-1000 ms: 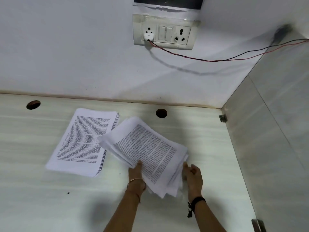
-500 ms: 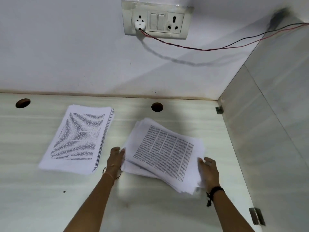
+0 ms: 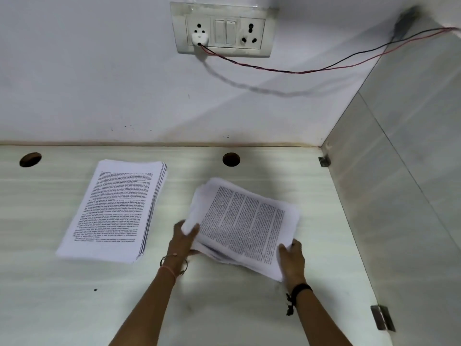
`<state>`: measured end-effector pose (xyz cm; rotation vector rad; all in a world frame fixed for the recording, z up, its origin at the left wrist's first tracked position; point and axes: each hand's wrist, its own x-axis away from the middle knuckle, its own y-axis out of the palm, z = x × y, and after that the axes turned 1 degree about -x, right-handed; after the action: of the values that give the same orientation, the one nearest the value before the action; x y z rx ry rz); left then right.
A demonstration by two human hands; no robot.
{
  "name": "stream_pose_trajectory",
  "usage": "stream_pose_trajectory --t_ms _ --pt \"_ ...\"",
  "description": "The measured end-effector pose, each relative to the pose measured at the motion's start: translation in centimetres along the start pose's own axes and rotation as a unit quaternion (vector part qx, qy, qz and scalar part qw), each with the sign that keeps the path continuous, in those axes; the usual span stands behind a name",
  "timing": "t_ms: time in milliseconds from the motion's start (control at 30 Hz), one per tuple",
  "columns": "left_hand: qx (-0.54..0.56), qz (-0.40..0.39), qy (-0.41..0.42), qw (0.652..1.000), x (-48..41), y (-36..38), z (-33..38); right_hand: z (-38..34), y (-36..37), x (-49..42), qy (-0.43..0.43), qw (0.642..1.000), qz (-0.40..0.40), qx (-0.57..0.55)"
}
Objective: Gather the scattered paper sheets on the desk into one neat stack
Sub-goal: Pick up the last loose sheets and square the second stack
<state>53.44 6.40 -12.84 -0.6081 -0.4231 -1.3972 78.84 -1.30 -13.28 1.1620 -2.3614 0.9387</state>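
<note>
Now held: loose sheets (image 3: 244,221), askew with uneven edges, at the centre of the desk (image 3: 74,295).
Left hand (image 3: 183,239): gripping the sheets' 8 o'clock edge.
Right hand (image 3: 291,260): pinching their 5 o'clock corner.
Neat stack (image 3: 117,208): flat, apart, toward 10 o'clock.

Left hand (image 3: 183,242), right hand (image 3: 291,260) holding loose sheets (image 3: 244,221), neat stack (image 3: 114,208) beside

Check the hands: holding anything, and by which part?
Both grip the loose paper bundle: left hand at its left edge, right hand at its near right corner. The other stack lies untouched.
</note>
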Motion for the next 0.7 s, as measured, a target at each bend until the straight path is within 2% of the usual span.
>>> stream_pose_trajectory --t_ms 67,100,200,267,333,400,533,633,700 --pt "0.208 0.061 0.0 0.976 0.8 0.4 -0.5 0.6 0.5 0.0 0.036 0.997 -0.045 -0.06" --pt "0.245 0.059 -0.002 0.968 1.0 0.7 -1.0 1.0 0.6 0.2 0.045 0.989 -0.097 -0.099" --pt "0.195 0.011 -0.003 0.981 2.3 2.6 -2.0 1.1 1.1 1.7 0.04 0.939 -0.311 -0.145" --pt "0.135 0.028 0.001 0.99 1.8 3.0 -2.3 0.8 1.2 1.9 0.028 0.919 -0.364 -0.15" --pt "0.069 0.013 0.003 0.998 0.2 1.7 -2.5 0.5 0.7 0.4 0.009 0.929 -0.319 -0.186" --pt "0.007 -0.04 -0.011 0.999 -0.7 -0.3 -2.6 -0.4 0.1 -1.4 0.011 0.944 -0.277 -0.176" --pt "-0.171 -0.128 -0.078 0.974 1.3 -1.5 -1.8 -3.0 1.3 -2.3 -0.017 0.96 -0.279 -0.033" --pt "-0.203 -0.125 -0.075 0.968 1.8 -0.9 -2.3 -4.3 3.4 -1.4 -0.095 0.97 -0.211 0.078" --pt "-0.199 -0.064 -0.027 0.978 1.5 -0.7 -2.2 -4.3 4.4 -1.0 -0.129 0.974 -0.157 0.101"
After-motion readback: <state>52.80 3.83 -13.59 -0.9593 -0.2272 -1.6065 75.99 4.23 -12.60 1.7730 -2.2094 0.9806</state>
